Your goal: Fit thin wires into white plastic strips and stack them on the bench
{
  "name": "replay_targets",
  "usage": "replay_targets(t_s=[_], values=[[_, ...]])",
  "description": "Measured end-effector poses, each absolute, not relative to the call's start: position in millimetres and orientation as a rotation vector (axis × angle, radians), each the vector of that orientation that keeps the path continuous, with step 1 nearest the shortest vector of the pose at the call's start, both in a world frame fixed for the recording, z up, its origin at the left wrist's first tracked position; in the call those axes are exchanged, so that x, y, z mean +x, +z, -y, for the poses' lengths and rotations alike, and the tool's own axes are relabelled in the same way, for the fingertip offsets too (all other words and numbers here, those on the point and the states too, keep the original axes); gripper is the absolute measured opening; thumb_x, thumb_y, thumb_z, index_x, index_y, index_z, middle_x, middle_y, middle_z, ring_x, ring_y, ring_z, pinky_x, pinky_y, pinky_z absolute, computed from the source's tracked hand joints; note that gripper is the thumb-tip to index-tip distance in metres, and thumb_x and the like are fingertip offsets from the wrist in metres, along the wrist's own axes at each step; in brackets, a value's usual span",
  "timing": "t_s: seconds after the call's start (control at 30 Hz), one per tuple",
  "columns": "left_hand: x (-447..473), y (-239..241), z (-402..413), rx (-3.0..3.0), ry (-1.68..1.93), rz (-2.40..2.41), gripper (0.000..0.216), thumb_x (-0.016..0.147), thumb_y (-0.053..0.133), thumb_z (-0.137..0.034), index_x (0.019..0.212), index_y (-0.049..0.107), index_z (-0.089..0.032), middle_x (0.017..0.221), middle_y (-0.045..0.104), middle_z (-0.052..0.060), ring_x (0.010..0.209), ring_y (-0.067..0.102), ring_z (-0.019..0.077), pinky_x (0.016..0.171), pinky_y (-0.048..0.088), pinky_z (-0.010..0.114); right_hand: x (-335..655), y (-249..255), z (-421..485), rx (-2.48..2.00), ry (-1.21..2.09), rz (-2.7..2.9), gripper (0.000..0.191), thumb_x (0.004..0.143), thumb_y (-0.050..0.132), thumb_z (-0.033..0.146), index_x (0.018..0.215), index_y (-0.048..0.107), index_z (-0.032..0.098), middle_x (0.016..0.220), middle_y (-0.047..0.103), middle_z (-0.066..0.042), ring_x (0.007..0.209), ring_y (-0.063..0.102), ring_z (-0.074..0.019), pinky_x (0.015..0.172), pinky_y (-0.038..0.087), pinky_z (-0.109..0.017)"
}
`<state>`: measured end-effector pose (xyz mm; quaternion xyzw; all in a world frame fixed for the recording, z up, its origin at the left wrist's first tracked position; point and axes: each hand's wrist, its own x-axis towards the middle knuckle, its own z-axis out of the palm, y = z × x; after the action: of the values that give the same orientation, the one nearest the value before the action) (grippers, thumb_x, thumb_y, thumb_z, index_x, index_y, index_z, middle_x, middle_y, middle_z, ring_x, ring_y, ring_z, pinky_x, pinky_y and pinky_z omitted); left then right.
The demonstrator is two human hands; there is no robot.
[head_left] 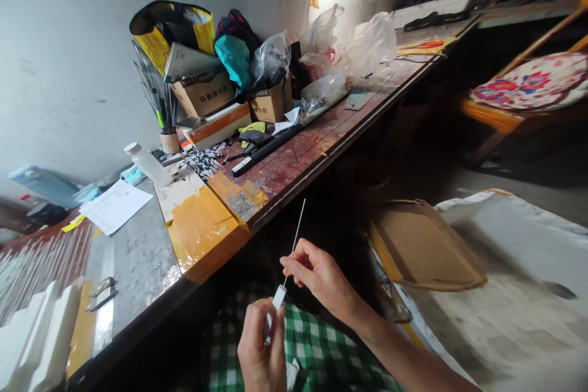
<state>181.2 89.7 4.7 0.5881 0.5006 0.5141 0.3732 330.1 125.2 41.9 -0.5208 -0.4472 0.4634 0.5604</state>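
My left hand [260, 349] is closed around a small white tube [277, 299] just above my lap. Pinched between the fingers of my right hand [316, 275] is a thin white rod [296, 234], whose lower end meets the top of the tube. The rod slants up and to the right toward the bench edge. Both hands hover over green-and-white checked cloth [312, 343], close in front of the workbench [285, 165].
The long bench carries a white bottle [147, 163], a sheet of paper [116, 205], a pile of small black-and-white pieces [202, 162], a black bar [266, 150], cardboard boxes [204, 95] and plastic bags [367, 43]. A cardboard piece [422, 245] and white sack [514, 245] lie on the floor at right.
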Motion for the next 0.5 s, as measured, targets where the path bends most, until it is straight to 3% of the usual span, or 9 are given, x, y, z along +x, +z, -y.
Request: replay_targets(t_s=[0.2,0.3,0.4,0.5], values=[[173.7,5.2,-92.8,1.439,1.223,-1.285,0.02,0.083,0.062,-0.039,0.086,0.066,-0.02,0.069,0.058,-0.001,0.061,0.05,0.0127,0.058,0.039,0.022,325.1,37.2,-123.7,-1.207,1.144,1.093,0.028,0.086,0.062,0.041,0.072,0.051,0.019,0.066,0.064,0.003,0.052,0.051,-0.0079,0.049,0.043,-0.019],[165.4,4.9,-95.1,1.388,1.133,-1.293,0.028,0.084,0.058,-0.044,0.091,0.065,-0.018,0.062,0.051,-0.003,0.054,0.045,0.0114,0.052,0.037,0.021,330.7,42.0,-123.6,-1.215,0.919,1.285,0.023,0.093,0.054,0.036,0.077,0.055,0.02,0.069,0.062,0.002,0.059,0.055,-0.0108,0.057,0.047,-0.023],[156.6,1.2,-97.4,1.461,1.09,-1.334,0.029,0.086,0.055,-0.045,0.094,0.064,-0.018,0.064,0.056,-0.002,0.054,0.049,0.0118,0.051,0.04,0.021,338.6,51.2,-123.1,-1.14,0.504,1.59,0.013,0.095,0.048,0.022,0.098,0.06,0.021,0.094,0.064,-0.004,0.085,0.061,-0.0155,0.08,0.051,-0.029],[150.1,-1.2,-97.7,1.697,1.16,-1.45,0.024,0.086,0.056,-0.041,0.094,0.065,-0.02,0.077,0.067,0.002,0.064,0.06,0.0152,0.062,0.047,0.023,345.4,54.9,-124.0,-1.137,0.31,1.916,0.025,0.093,0.05,0.013,0.114,0.06,0.022,0.113,0.062,-0.006,0.101,0.058,-0.0191,0.091,0.049,-0.033]])
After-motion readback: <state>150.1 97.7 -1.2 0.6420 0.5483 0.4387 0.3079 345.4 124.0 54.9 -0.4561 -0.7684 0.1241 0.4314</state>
